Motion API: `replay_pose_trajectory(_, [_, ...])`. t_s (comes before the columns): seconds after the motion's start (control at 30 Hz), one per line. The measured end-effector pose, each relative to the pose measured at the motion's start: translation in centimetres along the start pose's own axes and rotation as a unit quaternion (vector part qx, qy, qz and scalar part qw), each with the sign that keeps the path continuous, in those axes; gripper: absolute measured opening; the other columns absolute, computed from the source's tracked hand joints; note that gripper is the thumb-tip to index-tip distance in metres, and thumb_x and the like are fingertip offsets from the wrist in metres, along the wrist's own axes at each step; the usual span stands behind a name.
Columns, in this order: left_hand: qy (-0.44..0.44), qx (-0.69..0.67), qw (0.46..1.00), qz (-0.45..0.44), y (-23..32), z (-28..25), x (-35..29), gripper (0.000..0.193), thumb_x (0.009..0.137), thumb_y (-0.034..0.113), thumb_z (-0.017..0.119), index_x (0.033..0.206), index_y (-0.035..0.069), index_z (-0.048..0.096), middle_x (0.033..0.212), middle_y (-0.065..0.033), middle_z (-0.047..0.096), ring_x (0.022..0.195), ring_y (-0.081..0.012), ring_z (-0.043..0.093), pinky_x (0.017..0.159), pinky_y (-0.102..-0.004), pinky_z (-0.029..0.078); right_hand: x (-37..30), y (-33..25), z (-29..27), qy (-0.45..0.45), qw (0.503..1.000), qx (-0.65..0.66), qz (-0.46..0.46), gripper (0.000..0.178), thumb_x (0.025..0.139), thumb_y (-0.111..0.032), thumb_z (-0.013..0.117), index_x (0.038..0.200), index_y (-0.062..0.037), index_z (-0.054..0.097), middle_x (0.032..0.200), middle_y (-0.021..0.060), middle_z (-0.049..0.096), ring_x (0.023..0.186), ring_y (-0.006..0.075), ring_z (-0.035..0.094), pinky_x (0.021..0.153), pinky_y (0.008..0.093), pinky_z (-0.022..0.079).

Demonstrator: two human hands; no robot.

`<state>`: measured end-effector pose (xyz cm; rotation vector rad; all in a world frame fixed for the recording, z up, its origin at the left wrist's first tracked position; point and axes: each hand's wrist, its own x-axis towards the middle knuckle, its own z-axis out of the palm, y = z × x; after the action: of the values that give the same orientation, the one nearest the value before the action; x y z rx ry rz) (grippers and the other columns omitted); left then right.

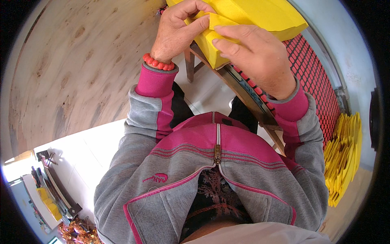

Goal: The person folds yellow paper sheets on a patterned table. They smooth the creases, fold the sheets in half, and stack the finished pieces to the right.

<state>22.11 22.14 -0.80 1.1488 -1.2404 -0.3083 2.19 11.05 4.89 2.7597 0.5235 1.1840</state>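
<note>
A yellow cloth bag [264, 12], its fabric creased and folded, lies across a bench at the top of the view. My left hand [178, 28], with a red beaded bracelet at the wrist, pinches a folded edge of it between thumb and fingers. Facing it from the right, my right hand [260, 53] has its fingers curled over the bag's near flap, closed on the fabric. Its thumb is hidden beneath, and the hand is slightly blurred. Part of the bag hangs down below the fingers over the bench's near edge.
Under the bag is a wooden bench [243, 95] with a red and black patterned cover [313, 69]. A stack of folded yellow pieces [343, 158] stands at the right by a pale wall. To the left is a large wooden board [77, 69]. Shelving [53, 191] stands at lower left.
</note>
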Motion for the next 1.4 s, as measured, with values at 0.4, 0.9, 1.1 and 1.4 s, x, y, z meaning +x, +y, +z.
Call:
replay_pose_trajectory(0.4, [-0.005, 0.047, 0.999, 0.003, 0.8, 0.1, 0.4, 0.004, 0.094, 0.007, 0.071, 0.095, 0.004, 0.068, 0.083, 0.0072, 0.062, 0.075, -0.002, 0.051, 0.067, -0.0196, 0.041, 0.4, -1.1, 0.1, -0.017, 0.999, -0.032, 0.004, 0.02, 0.08, -0.013, 0.067, 0.099, -0.006, 0.068, 0.099, 0.0038, 0.066, 0.089, 0.0213, 0.067, 0.072, 0.034, 0.054])
replay_pose_trajectory(0.9, [0.036, -0.076, 0.996, -0.028, 0.3, 0.9, 0.2, 0.008, 0.095, 0.002, 0.07, 0.097, 0.006, 0.064, 0.082, 0.0071, 0.06, 0.074, -0.001, 0.051, 0.064, -0.0187, 0.04, 0.2, -0.3, 1.6, 0.031, 0.993, 0.064, 0.099, 0.011, 0.084, -0.013, 0.069, 0.093, -0.0071, 0.065, 0.091, 0.0098, 0.066, 0.083, 0.0293, 0.066, 0.07, 0.0398, 0.053])
replay_pose_trajectory(1.1, [0.082, -0.172, 0.98, 0.049, -0.9, 1.3, 0.6, 0.008, 0.097, -0.001, 0.064, 0.097, 0.006, 0.062, 0.087, 0.0033, 0.059, 0.081, -0.0044, 0.054, 0.073, -0.0201, 0.043, 0.1, 0.3, 2.0, 0.041, 0.964, 0.192, 0.179, 0.012, 0.089, -0.013, 0.072, 0.093, -0.0041, 0.064, 0.087, 0.012, 0.065, 0.08, 0.0324, 0.066, 0.07, 0.0392, 0.052])
replay_pose_trajectory(1.4, [-0.11, 0.043, 0.988, 0.104, 0.9, -1.3, 0.0, 0.014, 0.096, 0.0, 0.061, 0.104, 0.001, 0.072, 0.097, -0.0034, 0.069, 0.089, -0.0123, 0.062, 0.081, -0.0268, 0.047, 0.5, -0.2, 1.7, 0.025, 0.924, 0.301, 0.233, 0.013, 0.089, -0.01, 0.073, 0.095, -0.0013, 0.065, 0.094, 0.0115, 0.069, 0.086, 0.0235, 0.069, 0.077, 0.033, 0.053])
